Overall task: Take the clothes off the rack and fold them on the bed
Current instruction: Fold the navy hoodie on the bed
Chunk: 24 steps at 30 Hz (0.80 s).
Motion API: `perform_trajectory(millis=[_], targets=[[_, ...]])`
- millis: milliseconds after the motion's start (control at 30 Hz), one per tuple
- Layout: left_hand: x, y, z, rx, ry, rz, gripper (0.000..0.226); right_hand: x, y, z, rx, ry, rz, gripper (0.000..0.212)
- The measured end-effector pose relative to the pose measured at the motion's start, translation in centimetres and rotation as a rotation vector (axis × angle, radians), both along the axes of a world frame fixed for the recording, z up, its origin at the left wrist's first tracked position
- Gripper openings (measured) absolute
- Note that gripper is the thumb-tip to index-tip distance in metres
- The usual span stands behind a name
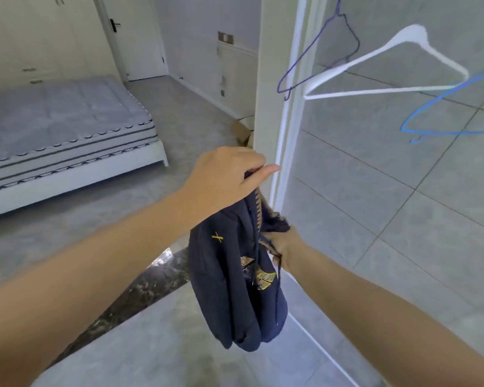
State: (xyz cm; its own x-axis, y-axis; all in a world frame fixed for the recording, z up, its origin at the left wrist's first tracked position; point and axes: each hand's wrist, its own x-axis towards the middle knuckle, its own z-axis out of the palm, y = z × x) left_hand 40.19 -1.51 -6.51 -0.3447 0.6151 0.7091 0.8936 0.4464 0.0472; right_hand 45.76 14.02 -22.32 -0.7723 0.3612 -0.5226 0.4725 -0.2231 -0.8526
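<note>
Hands hold one dark navy garment [236, 277] in the air over the tiled floor [403, 224], close to the white door frame [284, 135]. The left hand [224, 181] has its grip closed on the top of the garment, fingers curled over the bunched cloth with the thumb stretched out toward the frame. The right hand [281, 247] is lower and just beside it, fingers pinching a fold on the garment's far side; most of that hand is hidden behind the cloth. The garment hangs in loose folds below both hands, showing a small yellow cross mark, a yellow printed patch and a toothed tan trim along one edge, with a thin dark cord dangling down its front.

Up to the right three bare hangers hang near the frame: a dark blue wire hanger [316, 51], a white hanger [389, 71] and a light blue hanger [444, 115] reaching to the picture's right edge. The bed [67, 141] stands well apart at the far left, its grey quilted mattress bare at the near corner. A dark marbled threshold strip [140, 289] crosses the floor under the left forearm.
</note>
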Motion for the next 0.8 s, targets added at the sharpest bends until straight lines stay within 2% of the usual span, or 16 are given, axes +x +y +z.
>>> perform_trajectory(millis=[33,100,233,333,433,600,800], targets=[[-0.5,-1.1,-0.1,-0.002,0.015,0.015,0.048,-1.2,-0.7,-0.2,0.074,-0.019,0.029,0.027],[-2.6,-4.4,-0.6,-0.024,0.033,0.057,0.045,-4.0,-3.2,-0.7,0.207,-0.131,0.121,0.018],[-5.9,-9.8,-1.7,-0.089,0.016,0.138,0.047,-8.0,-6.4,-0.8,0.341,-0.279,0.223,0.008],[-8.7,-14.5,-2.4,-0.143,-0.044,0.206,0.052,-11.2,-9.8,-0.5,0.501,-0.326,0.299,0.011],[-10.9,-18.1,-3.0,-0.161,-0.115,0.267,0.052,-14.2,-12.8,-0.4,0.385,-0.292,0.270,0.006],[-13.7,-23.1,-3.8,-0.161,-0.181,0.309,0.054,-18.6,-16.4,-0.9,0.055,-0.202,0.097,0.025],[-16.7,-29.9,-5.2,-0.265,-0.333,0.426,0.064,-25.5,-19.1,0.6,-0.227,-0.066,-0.103,0.013]])
